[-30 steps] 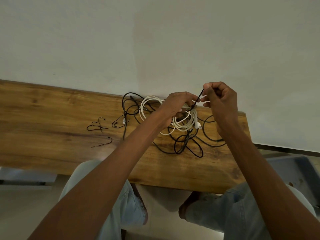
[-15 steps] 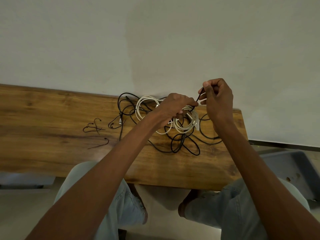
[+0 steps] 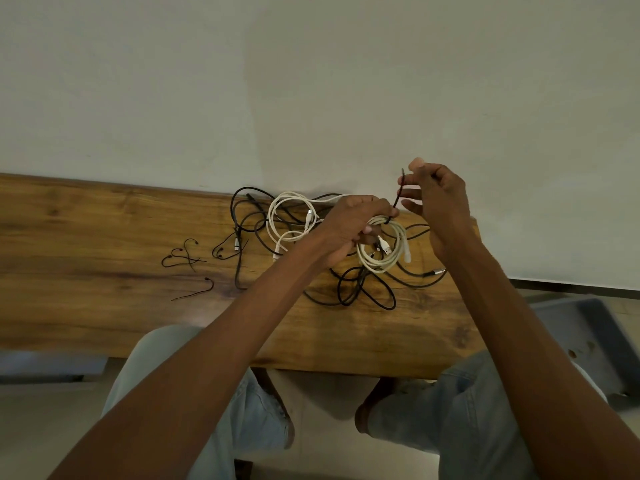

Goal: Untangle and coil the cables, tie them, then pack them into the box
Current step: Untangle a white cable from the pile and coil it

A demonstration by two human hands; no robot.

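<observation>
The left hand (image 3: 349, 230) grips a coiled white cable (image 3: 384, 251) just above the wooden table (image 3: 104, 237). The right hand (image 3: 436, 199) pinches the upright end of a thin black tie (image 3: 398, 195) wrapped round the coil. More white and black cables (image 3: 277, 216) lie tangled behind. Spare ties (image 3: 183, 258) lie to the left, a grey box (image 3: 588, 334) on the floor to the right.
</observation>
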